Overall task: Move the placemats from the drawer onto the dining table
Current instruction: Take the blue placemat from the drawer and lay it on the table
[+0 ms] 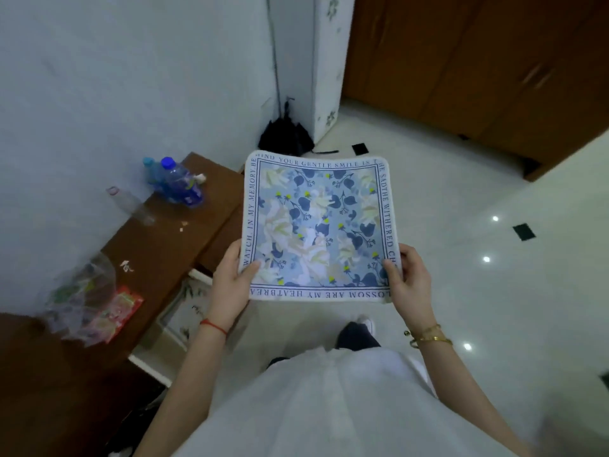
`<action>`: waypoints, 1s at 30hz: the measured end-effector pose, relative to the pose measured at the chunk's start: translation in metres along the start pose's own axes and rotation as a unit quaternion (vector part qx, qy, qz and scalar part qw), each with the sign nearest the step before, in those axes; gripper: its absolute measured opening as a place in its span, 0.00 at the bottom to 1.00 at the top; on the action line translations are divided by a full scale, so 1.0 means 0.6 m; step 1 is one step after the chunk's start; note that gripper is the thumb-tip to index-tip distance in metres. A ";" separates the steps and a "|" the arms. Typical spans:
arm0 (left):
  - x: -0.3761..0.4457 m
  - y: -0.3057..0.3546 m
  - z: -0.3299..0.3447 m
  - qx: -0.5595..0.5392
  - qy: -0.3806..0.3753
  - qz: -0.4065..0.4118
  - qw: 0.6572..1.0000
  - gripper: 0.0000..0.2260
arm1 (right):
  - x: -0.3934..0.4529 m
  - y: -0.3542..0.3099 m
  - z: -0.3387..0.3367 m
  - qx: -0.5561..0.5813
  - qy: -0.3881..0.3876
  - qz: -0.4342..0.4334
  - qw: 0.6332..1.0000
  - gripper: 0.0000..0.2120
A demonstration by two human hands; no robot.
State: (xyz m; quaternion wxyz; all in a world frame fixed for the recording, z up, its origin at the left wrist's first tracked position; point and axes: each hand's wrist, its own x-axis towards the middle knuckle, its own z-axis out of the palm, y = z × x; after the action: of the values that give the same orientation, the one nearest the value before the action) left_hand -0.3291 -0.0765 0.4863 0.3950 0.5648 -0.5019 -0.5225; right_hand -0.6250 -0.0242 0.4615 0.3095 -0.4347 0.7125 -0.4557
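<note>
A square placemat (318, 225) with a blue floral print and a lettered white border is held flat in front of me, above the floor. My left hand (230, 282) grips its near left corner, thumb on top. My right hand (408, 278) grips its near right corner the same way. An open white drawer (179, 311) shows below the brown cabinet at the left, with pale patterned things inside it. The dining table is not in view.
A brown cabinet top (164, 245) at the left carries blue plastic bottles (178, 181), a clear bottle (131, 204) and plastic snack bags (95, 305). A black umbrella (286, 136) leans in the wall corner. Wooden doors (478, 67) stand at the far right beyond the glossy tiled floor (461, 252).
</note>
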 end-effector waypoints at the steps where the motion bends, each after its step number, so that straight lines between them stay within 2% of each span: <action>1: 0.018 0.008 0.038 0.010 -0.024 0.008 1.000 0.17 | 0.005 0.014 -0.033 0.000 0.024 0.009 1.000 0.09; 8: 0.099 0.078 0.369 0.023 -0.208 0.046 0.977 0.15 | 0.033 0.112 -0.298 0.001 0.185 0.076 0.980 0.10; 13: 0.114 0.124 0.593 0.036 -0.302 0.064 0.951 0.17 | 0.032 0.171 -0.467 -0.010 0.288 0.115 0.951 0.10; 19: 0.133 0.163 0.819 0.064 -0.410 0.091 0.905 0.18 | 0.023 0.229 -0.593 0.019 0.392 0.154 0.907 0.09; 23: 0.151 0.167 0.967 0.085 -0.473 0.088 0.872 0.16 | 0.037 0.270 -0.659 0.040 0.456 0.173 0.872 0.09; 30: 0.192 0.194 1.278 0.099 -0.562 0.118 0.813 0.18 | 0.125 0.360 -0.819 0.053 0.543 0.205 0.812 0.10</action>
State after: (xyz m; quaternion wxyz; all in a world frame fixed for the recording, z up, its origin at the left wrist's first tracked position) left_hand -1.1094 -0.1508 0.4681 0.0447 0.1454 -0.7479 -0.6461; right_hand -1.1414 0.1396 0.4530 -0.0192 0.0574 0.8120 -0.5806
